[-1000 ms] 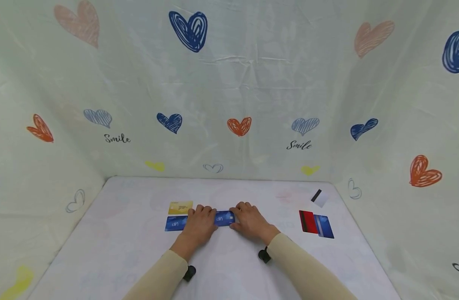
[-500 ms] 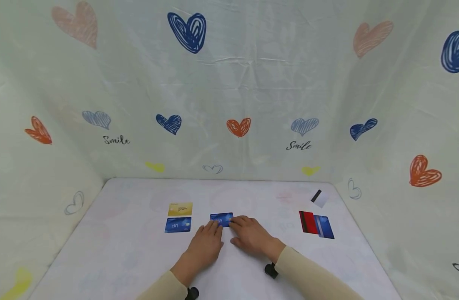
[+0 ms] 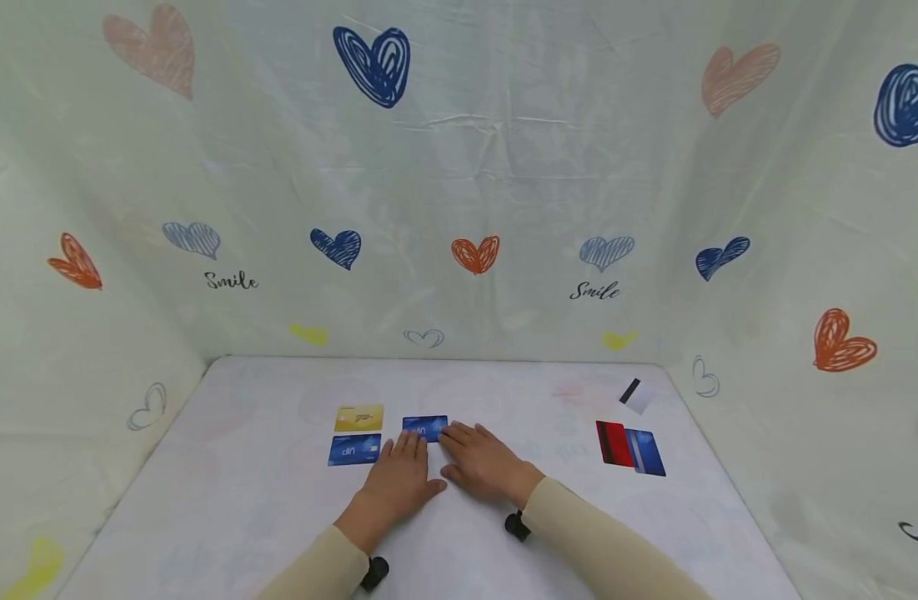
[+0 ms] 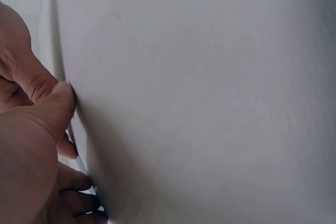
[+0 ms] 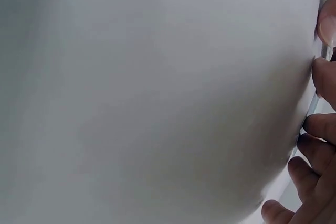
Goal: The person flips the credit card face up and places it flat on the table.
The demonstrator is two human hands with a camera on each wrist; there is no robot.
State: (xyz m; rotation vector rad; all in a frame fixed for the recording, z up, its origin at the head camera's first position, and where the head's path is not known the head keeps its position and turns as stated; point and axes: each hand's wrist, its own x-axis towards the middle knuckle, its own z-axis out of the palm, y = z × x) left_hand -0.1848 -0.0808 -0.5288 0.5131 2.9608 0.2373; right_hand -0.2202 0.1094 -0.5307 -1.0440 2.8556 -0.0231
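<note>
A blue VIP card lies flat on the white tabletop, between and just beyond the hands in the head view. My left hand rests palm down with straight fingers, their tips touching the card's near edge. From the other side, my right hand lays its extended fingertips at the card's right end. A second blue VIP card sits left of the left fingertips, with a gold card directly behind it. In the left wrist view the left thumb shows; the right wrist view catches the right fingers at its edge.
At the right of the table lie a red card and a blue striped card, side by side. Behind them is a white card with a black stripe. A heart-printed curtain encloses the back and sides.
The middle blue card, first in line with the left VIP card, has shifted left and away from me, now closer to the gold card. Both hands have moved with it, fingers flatter.
</note>
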